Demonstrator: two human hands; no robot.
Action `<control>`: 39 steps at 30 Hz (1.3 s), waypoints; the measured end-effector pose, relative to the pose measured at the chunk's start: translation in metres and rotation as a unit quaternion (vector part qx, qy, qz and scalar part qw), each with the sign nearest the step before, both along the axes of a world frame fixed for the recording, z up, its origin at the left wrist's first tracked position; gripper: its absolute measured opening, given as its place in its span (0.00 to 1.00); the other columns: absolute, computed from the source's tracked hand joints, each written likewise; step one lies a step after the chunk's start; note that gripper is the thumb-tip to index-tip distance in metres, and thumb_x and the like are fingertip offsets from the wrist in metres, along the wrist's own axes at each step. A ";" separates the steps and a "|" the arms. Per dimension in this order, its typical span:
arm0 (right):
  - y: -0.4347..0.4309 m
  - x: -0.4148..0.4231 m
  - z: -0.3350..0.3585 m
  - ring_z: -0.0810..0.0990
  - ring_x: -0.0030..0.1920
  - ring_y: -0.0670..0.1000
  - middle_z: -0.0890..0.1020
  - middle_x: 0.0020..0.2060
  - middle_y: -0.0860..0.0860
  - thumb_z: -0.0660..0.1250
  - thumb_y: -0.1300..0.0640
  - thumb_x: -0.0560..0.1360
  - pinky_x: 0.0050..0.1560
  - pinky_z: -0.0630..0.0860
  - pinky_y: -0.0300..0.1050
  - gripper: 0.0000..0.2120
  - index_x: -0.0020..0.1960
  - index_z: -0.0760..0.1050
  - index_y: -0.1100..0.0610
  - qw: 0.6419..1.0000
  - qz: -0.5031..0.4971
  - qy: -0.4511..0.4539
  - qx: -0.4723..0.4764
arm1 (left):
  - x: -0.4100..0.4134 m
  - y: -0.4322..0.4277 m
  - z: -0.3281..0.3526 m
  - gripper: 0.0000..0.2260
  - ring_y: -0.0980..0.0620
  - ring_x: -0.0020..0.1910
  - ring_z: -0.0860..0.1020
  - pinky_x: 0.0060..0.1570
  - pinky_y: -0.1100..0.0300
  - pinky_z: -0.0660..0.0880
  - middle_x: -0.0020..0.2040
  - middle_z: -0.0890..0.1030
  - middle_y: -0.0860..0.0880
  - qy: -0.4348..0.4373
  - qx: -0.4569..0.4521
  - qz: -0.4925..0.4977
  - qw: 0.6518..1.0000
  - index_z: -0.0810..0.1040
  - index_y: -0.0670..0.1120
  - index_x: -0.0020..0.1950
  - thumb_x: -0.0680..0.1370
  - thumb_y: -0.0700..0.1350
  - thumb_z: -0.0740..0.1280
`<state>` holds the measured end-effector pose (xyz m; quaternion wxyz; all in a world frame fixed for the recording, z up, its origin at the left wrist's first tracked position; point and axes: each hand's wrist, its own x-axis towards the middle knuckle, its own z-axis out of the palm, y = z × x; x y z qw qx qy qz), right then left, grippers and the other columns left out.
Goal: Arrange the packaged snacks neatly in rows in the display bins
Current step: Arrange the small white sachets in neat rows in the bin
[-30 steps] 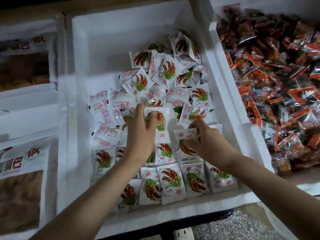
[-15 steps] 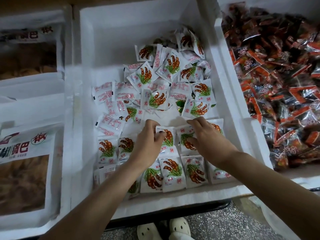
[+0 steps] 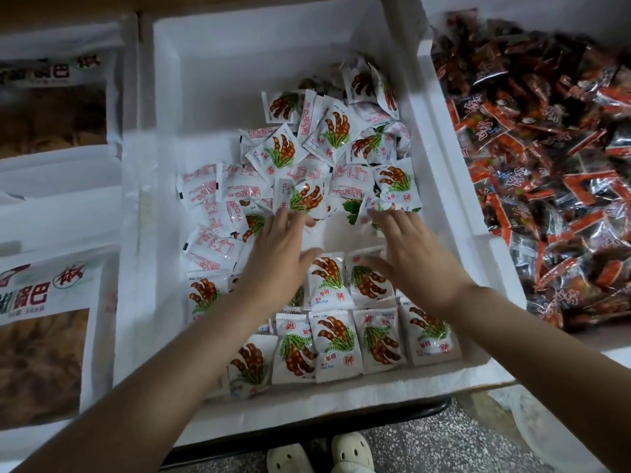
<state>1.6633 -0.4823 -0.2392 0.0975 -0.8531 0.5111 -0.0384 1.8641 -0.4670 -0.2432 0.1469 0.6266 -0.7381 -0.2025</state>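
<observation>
A white foam bin (image 3: 239,70) holds small white snack packets printed with brown pods and green leaves. Along its near wall lies a neat row of packets (image 3: 336,343), and a second row (image 3: 348,281) sits just behind it. A loose pile of packets (image 3: 324,148) fills the middle and far right of the bin. My left hand (image 3: 276,257) reaches over the second row, its straight fingers touching loose packets at the pile's near edge. My right hand (image 3: 415,254) lies beside it with fingers spread, the tips on a packet of the pile. Neither hand holds anything.
To the right stands another foam bin (image 3: 444,138) heaped with red and black wrapped snacks (image 3: 546,165). Large bags of brown snacks (image 3: 44,302) lie in the bins on the left. Below the near rim are speckled floor and white shoes (image 3: 319,455).
Both hands set their packets down in the second row, let go, and moved forward to the near edge of the loose pile. The view shifted slightly.
</observation>
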 end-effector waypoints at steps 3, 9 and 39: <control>-0.023 0.003 0.003 0.65 0.67 0.54 0.67 0.69 0.54 0.62 0.48 0.77 0.68 0.63 0.47 0.32 0.75 0.54 0.58 0.999 -0.032 -0.024 0.007 | 0.003 -0.029 0.006 0.19 0.48 0.69 0.64 0.67 0.60 0.57 0.66 0.68 0.46 -0.005 -0.036 0.022 0.999 0.67 0.42 0.67 0.78 0.43 0.65; -0.060 0.012 -0.006 0.62 0.68 0.55 0.65 0.69 0.55 0.63 0.46 0.77 0.66 0.62 0.49 0.34 0.76 0.51 0.56 0.995 -0.042 0.068 0.053 | 0.002 -0.069 0.002 0.22 0.46 0.69 0.61 0.67 0.52 0.58 0.68 0.68 0.45 -0.070 0.022 0.069 0.995 0.63 0.45 0.71 0.79 0.46 0.64; -0.022 0.078 0.032 0.77 0.44 0.48 0.80 0.45 0.49 0.65 0.57 0.77 0.43 0.68 0.39 0.08 0.56 0.76 0.57 0.962 0.018 -0.213 0.171 | 0.047 0.025 0.039 0.08 0.62 0.49 0.76 0.43 0.80 0.68 0.48 0.77 0.60 0.320 -0.082 0.315 0.890 0.74 0.46 0.56 0.78 0.43 0.66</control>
